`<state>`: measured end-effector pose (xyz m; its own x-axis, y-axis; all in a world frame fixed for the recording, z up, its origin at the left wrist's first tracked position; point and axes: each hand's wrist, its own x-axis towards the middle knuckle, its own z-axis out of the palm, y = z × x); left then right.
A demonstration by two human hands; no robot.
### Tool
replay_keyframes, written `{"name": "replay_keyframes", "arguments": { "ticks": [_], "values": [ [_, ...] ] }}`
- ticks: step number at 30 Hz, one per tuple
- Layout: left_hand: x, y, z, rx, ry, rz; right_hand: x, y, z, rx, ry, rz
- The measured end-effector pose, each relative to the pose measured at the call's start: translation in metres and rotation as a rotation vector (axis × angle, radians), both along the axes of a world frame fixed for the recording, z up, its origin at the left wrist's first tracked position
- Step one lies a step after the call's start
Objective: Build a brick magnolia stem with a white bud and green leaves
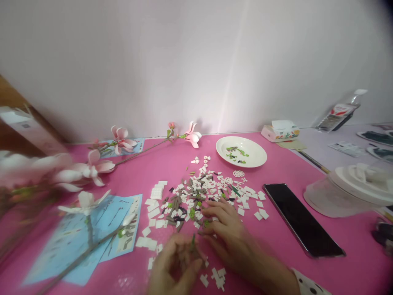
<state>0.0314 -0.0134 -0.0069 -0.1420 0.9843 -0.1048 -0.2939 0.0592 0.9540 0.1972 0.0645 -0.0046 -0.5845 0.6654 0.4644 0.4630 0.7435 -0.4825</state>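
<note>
My left hand point(176, 266) is low in the middle, its fingers curled round a small brown and green piece point(193, 246). Just right of it, my right hand point(225, 231) reaches over the near side of a pile of small pieces point(199, 188), fingers spread and fingertips among brown and green bits; nothing is seen held in it. White, brown, dark and green pieces make up the pile on the pink table point(245, 262). White square pieces point(147, 242) lie at its left, and a few more point(217, 278) sit near the front edge.
A white plate point(258, 157) with green pieces stands behind the pile. To the right are a phone point(302, 219), a lidded tub point(331, 196), a tissue pack point(281, 132) and a bottle point(340, 112). Blue sheets point(84, 262) and flower branches point(143, 148) lie left.
</note>
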Motion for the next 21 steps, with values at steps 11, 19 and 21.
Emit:
{"name": "replay_keyframes", "arguments": {
  "ticks": [11, 19, 21],
  "values": [
    [0.000, 0.019, 0.010, -0.101, -0.233, 0.165, 0.002, 0.001, 0.006, -0.027, 0.006, -0.023],
    [-0.005, 0.021, 0.009, -0.102, -0.244, 0.150, -0.001, 0.001, 0.005, -0.062, -0.017, 0.036],
    [-0.005, 0.022, 0.010, -0.092, -0.257, 0.171, -0.001, 0.001, 0.003, -0.064, -0.024, 0.025]
  ]
}}
